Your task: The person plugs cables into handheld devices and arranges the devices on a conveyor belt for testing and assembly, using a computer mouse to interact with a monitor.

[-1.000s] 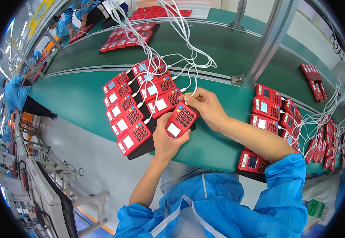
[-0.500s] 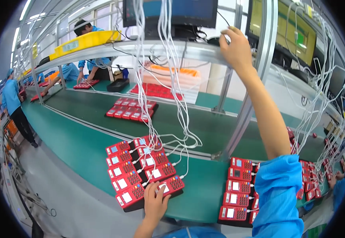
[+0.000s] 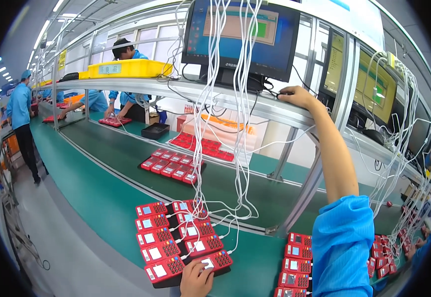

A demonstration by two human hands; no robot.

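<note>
On the near bench lies a dark tray with two columns of red card payment terminals (image 3: pixel 160 271), their small screens lit and white cables plugged into them. My left hand (image 3: pixel 196 279) rests on the left end of the nearest right-column terminal (image 3: pixel 221 259), fingers apart and touching it by the screen. My right arm reaches up to the metal shelf. There my right hand (image 3: pixel 298 96) is curled over a small dark object, apparently a computer mouse (image 3: pixel 279 96), mostly hidden under the fingers. Above it stands a monitor (image 3: pixel 240 42) with a window and a green block on screen.
White cables (image 3: pixel 245 148) hang before the shelf. More terminals (image 3: pixel 295 265) lie at right by my sleeve. Another tray of terminals (image 3: pixel 171 166) sits on the dark green belt. A yellow bin (image 3: pixel 126 68) stands on the shelf. Co-workers in blue work at far left and beyond the shelf.
My right hand has come down from above the shelf onto the dark object. The view has tilted up, showing more of the monitor. My left hand stays at the same terminal.
</note>
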